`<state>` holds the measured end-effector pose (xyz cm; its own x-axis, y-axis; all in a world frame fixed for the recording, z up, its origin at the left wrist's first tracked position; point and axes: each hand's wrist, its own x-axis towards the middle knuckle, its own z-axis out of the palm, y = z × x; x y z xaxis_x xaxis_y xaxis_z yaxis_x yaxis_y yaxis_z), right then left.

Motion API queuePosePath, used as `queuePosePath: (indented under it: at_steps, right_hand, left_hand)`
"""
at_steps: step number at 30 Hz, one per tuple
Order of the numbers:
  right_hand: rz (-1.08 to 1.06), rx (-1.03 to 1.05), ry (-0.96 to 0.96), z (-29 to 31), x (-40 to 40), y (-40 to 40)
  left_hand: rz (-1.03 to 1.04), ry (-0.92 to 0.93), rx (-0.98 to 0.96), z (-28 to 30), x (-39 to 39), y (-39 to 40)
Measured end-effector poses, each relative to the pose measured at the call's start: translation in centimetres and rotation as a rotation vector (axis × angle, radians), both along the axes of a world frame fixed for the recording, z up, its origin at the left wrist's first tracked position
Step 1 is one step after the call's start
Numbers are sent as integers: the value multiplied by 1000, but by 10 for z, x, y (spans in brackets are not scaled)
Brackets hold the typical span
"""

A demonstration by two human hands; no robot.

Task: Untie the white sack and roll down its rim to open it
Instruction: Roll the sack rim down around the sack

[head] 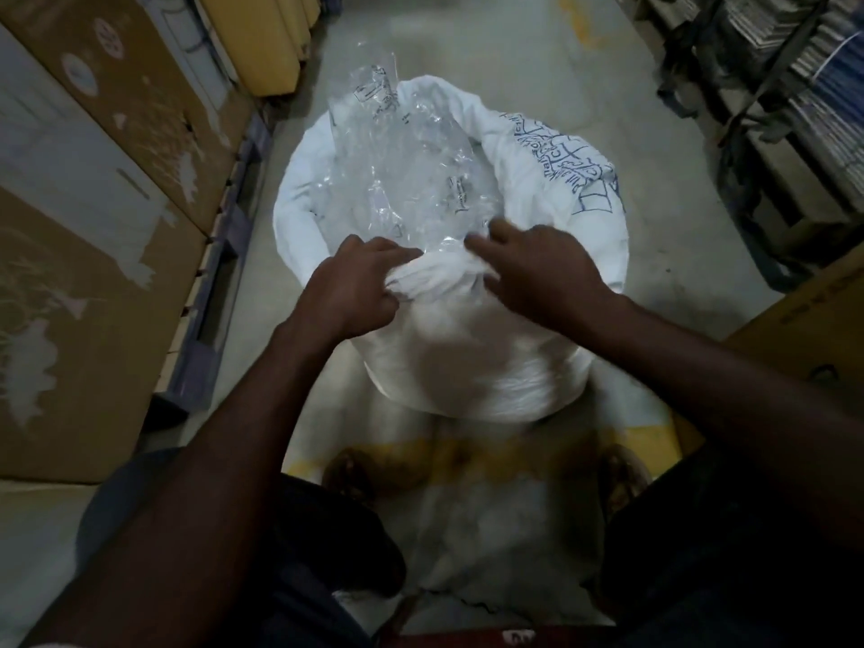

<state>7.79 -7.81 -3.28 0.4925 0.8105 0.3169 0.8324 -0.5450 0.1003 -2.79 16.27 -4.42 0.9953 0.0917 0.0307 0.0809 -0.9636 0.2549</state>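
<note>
A large white sack (472, 367) stands upright on the floor in front of me. Its mouth gapes, and the far rim (551, 152), marked with blue writing, is folded outward. A clear plastic liner (397, 170) sticks up out of the opening. My left hand (355, 282) grips the bunched near rim (435, 278) of the sack, fingers curled into the fabric. My right hand (533, 268) lies on the same bunched rim from the right, fingers bent over the fabric and liner edge. How firmly it holds is unclear.
Cardboard boxes (93, 189) line the left side on a blue pallet (219, 292). Shelves with stacked goods (804, 86) run along the right, and a cardboard box corner (813, 329) juts in at the right. Bare concrete floor (467, 35) stretches beyond the sack.
</note>
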Motion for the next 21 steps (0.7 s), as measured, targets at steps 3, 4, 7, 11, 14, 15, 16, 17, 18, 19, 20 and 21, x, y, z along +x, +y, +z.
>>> queuePosePath:
  at_steps: [3,4,7,11,14,15,16,17,18,19,20,21]
  right_hand:
    - [-98,184,-63,1,15,0]
    - [-87,210,-85,-3,18,0]
    - [23,275,-149,-11,18,-1]
    - [249,344,-250,-14,16,7]
    - [248,227,-176,-17,12,8]
    - [214,138,-109,-18,10,7]
    - [176,33,-30,-19,7,6]
    - [136,-64,48,-19,3,3]
    - [120,-109,116,-18,-1,1]
    - [118,-95,185,-16,-4,-1]
    - [106,-40,280,-11,-5,-3]
    - [71,17,386,-3,-4,-5]
  left_hand:
    - [-56,42,-90,4,6,-6]
    - [-46,28,-128,4,9,-8]
    - [-32,-13,-165,6,15,-15]
    - [-97,-154,-29,8,23,-27]
    - [-52,-325,-4,7,25,-37]
    - [-31,-370,28,4,25,-39]
    - [-16,-393,54,1,25,-40]
    - [-6,-393,67,-3,26,-40]
    - [-5,-390,79,-6,27,-41]
    - [-2,-391,104,-9,28,-41]
    - [6,-391,141,-11,29,-42]
    - [18,-390,176,-13,31,-44]
